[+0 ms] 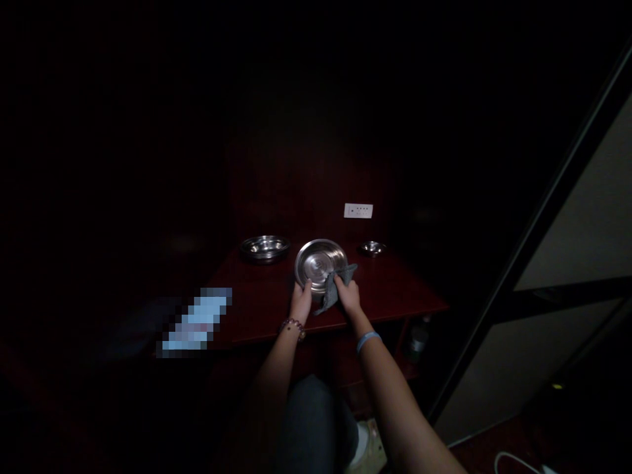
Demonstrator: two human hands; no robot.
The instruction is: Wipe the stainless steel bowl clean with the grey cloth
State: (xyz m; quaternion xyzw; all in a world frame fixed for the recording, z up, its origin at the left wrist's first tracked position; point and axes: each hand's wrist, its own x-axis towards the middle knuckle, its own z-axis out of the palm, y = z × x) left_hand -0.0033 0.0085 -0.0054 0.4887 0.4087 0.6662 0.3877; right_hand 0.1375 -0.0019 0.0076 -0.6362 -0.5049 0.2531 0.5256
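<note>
Both forearms reach forward from the bottom of the view and draw closer together toward the hands. The left hand (301, 301) pinches the near-left rim of a steel basin (316, 261), its thumb on the inner side. The right hand (349, 296) grips a gray cloth (328, 299), thumb uppermost, pressing it against the basin's near-right side.

The basin lies just beyond the two hands, at the front part of the dark red desk (390, 289); whether its underside touches the desktop cannot be told. Being round, it has no long axis; it is tilted, its open face turned up and back toward the person. The cloth's longer direction slants from upper right to lower left, one corner hanging below the rim. Farther back, steel dishes (265, 247) sit to the left and a small bowl (372, 249) to the right.
</note>
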